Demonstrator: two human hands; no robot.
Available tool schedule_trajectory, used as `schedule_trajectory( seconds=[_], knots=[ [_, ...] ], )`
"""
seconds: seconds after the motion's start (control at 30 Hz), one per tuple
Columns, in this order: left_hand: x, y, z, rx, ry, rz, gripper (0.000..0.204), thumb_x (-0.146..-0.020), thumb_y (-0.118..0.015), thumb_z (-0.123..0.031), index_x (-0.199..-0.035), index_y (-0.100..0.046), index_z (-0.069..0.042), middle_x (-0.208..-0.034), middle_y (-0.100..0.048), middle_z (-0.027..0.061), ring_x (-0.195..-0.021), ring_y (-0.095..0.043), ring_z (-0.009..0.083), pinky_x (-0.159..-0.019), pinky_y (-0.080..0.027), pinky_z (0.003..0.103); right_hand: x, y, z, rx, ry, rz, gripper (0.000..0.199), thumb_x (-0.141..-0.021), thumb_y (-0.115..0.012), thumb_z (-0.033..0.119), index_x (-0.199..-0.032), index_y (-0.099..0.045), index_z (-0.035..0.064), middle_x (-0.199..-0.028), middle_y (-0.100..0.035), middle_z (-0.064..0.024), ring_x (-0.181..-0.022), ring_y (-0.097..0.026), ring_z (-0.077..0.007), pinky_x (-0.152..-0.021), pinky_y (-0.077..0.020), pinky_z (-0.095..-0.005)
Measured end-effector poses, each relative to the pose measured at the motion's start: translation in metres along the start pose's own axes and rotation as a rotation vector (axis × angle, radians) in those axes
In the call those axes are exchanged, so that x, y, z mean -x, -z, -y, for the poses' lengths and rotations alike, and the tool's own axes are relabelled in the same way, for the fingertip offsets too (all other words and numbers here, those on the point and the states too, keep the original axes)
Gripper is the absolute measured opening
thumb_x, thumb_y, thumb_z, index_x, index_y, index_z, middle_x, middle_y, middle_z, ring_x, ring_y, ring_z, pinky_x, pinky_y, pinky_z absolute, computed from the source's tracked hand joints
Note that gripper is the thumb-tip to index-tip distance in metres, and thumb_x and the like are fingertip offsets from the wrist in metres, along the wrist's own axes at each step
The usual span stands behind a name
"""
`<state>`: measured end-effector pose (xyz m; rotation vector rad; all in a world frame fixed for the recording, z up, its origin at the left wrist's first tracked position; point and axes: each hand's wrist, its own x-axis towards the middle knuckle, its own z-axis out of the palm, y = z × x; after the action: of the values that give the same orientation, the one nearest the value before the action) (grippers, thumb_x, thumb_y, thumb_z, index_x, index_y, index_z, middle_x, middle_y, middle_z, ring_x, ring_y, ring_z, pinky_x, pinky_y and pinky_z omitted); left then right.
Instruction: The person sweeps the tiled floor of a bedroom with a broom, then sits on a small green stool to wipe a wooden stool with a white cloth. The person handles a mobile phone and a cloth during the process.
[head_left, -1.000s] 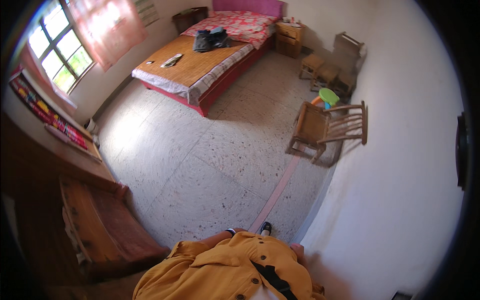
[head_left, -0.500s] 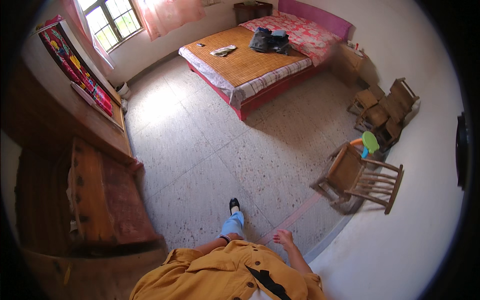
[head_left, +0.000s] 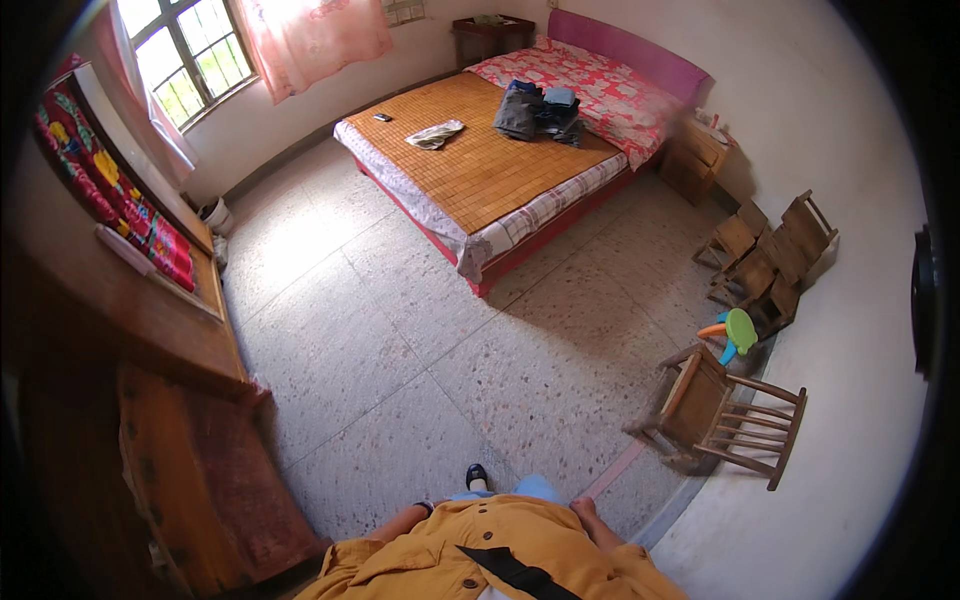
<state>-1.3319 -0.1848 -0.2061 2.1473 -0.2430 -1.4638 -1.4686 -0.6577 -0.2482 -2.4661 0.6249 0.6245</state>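
Note:
My left hand (head_left: 436, 504) hangs low in front of my mustard jacket (head_left: 430, 560); a dark band circles its wrist, and the jacket hides most of its fingers. On the other side my right hand (head_left: 583, 507) hangs by the jacket's edge, small in view, its fingers not clear. No object shows in either hand. A dark shoe (head_left: 476, 474) on one foot stands on the speckled floor ahead of me. Farther off, the bed (head_left: 500, 205) carries a woven mat, a pile of folded dark clothes (head_left: 530, 110), a pale cloth (head_left: 435, 134) and a small dark object (head_left: 382, 117).
At right along the wall are a wooden chair (head_left: 700, 405), a green-topped plastic stool (head_left: 740, 331) and several small wooden seats (head_left: 765, 255). Wooden furniture (head_left: 225, 470) stands at near left, below a cabinet with a floral cloth (head_left: 120, 195). A nightstand (head_left: 695, 160) adjoins the bed.
I have moved forward, and the bed and chairs sit lower in view. My right hand, spread before, has dropped closer to the jacket. The left hand is now more hidden.

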Motion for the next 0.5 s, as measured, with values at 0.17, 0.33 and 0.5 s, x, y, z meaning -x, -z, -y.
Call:
schedule_trajectory(
  seconds=[0.17, 0.33, 0.5],
  knots=[
    [-0.019, 0.05, -0.003, 0.117, 0.066, -0.061, 0.042, -0.09, -0.047, -0.04, -0.128, -0.05, -0.021, -0.123, -0.055, 0.0101, -0.117, -0.046, 0.0326, -0.098, -0.038, 0.042, -0.095, 0.008, 0.016, -0.105, 0.01, 0.068, 0.026, -0.065, -0.065, 0.029, -0.081, -0.069, 0.0087, -0.082, -0.065, -0.018, -0.077, -0.064, -0.0279, -0.071, -0.0492, -0.0397],
    [-0.061, 0.103, -0.035, 0.205, 0.058, -0.129, 0.042, -0.09, -0.047, -0.04, -0.127, -0.051, -0.021, -0.124, -0.055, 0.0099, -0.118, -0.045, 0.0323, -0.098, -0.038, 0.042, -0.198, 0.067, 0.063, -0.088, 0.04, 0.15, 0.025, -0.067, -0.065, 0.029, -0.081, -0.069, 0.0091, -0.082, -0.065, -0.0173, -0.076, -0.064, -0.0279, -0.072, -0.0493, -0.0393],
    [-0.083, 0.163, -0.067, 0.265, 0.086, -0.219, 0.042, -0.09, -0.047, -0.041, -0.126, -0.051, -0.021, -0.124, -0.055, 0.0098, -0.119, -0.045, 0.032, -0.099, -0.038, 0.042, -0.32, 0.138, 0.132, -0.059, 0.159, 0.06, 0.021, -0.069, -0.061, 0.025, -0.079, -0.069, 0.0082, -0.081, -0.066, -0.017, -0.075, -0.064, -0.0293, -0.07, -0.0504, -0.0395]
  ],
)
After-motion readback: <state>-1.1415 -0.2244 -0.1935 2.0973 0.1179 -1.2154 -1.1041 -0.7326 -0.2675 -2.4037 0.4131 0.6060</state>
